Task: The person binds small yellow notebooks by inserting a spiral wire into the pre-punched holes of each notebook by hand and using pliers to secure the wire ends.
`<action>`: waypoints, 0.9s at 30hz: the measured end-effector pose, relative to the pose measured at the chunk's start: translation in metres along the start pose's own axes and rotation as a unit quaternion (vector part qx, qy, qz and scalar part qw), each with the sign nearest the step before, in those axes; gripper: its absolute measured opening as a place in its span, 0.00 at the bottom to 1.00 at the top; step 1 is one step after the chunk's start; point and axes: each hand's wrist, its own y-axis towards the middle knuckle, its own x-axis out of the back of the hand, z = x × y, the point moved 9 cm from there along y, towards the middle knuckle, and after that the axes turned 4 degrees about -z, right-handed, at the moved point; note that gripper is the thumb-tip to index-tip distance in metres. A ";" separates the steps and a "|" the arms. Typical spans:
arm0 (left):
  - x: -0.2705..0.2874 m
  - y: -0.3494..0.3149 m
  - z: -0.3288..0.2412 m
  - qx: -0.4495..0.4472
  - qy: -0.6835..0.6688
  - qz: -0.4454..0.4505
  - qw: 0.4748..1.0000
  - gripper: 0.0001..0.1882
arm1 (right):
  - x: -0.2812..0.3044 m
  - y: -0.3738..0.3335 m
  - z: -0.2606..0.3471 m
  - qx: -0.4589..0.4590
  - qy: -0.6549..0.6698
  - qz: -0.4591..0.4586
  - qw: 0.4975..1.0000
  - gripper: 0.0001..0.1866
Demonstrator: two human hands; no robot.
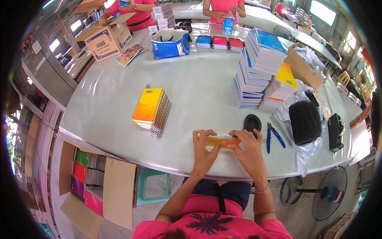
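A yellow-orange notebook (pixel 219 142) stands on its edge near the front of the table, with a wire coil partly threaded along its upper side. Around its left end, my left hand (pixel 205 151) grips with thumb and fingers. At the right end my right hand (pixel 248 147) pinches the notebook and coil between thumb and fingers. Just right of that hand lie blue-handled pliers (pixel 274 137) and a black round dish (pixel 252 123). Loose wire coils (pixel 281 128) rest beside the pliers. To the left sits a stack of coil-bound yellow notebooks (pixel 149 105).
Tall piles of blue notebooks (pixel 254 63) and yellow notebooks (pixel 283 81) rise at the right. Black coils (pixel 305 121) lie on plastic near a tape dispenser (pixel 336 132). A blue bag (pixel 170 44) and a carton (pixel 104 42) stand far left. Two people work across the table.
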 end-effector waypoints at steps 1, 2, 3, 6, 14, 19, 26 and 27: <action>-0.001 -0.001 0.000 -0.001 -0.004 0.001 1.000 0.22 | -0.001 0.000 0.000 -0.001 0.005 -0.016 1.000 0.13; -0.001 -0.002 -0.001 -0.003 -0.003 -0.003 1.000 0.21 | -0.003 -0.001 -0.001 -0.003 0.011 -0.032 0.999 0.12; -0.001 -0.002 -0.002 -0.005 -0.002 -0.006 1.000 0.21 | -0.004 -0.002 -0.002 -0.004 0.016 -0.047 0.999 0.12; -0.001 -0.003 -0.002 -0.002 -0.003 -0.008 1.000 0.20 | -0.005 -0.004 -0.005 -0.011 0.019 -0.063 0.998 0.11; 0.000 -0.004 -0.003 0.001 -0.002 -0.009 1.000 0.19 | -0.002 -0.005 0.007 0.000 0.007 -0.059 0.998 0.06; -0.001 -0.005 0.000 -0.004 -0.006 -0.009 1.000 0.19 | -0.005 -0.007 0.005 0.029 -0.031 -0.062 0.997 0.06; 0.000 -0.005 -0.003 -0.008 -0.001 -0.011 1.000 0.19 | -0.002 -0.005 0.011 0.026 -0.011 -0.074 0.997 0.05; 0.000 -0.005 -0.002 -0.011 0.002 -0.010 1.000 0.19 | -0.004 -0.006 0.010 0.035 -0.022 -0.068 0.997 0.05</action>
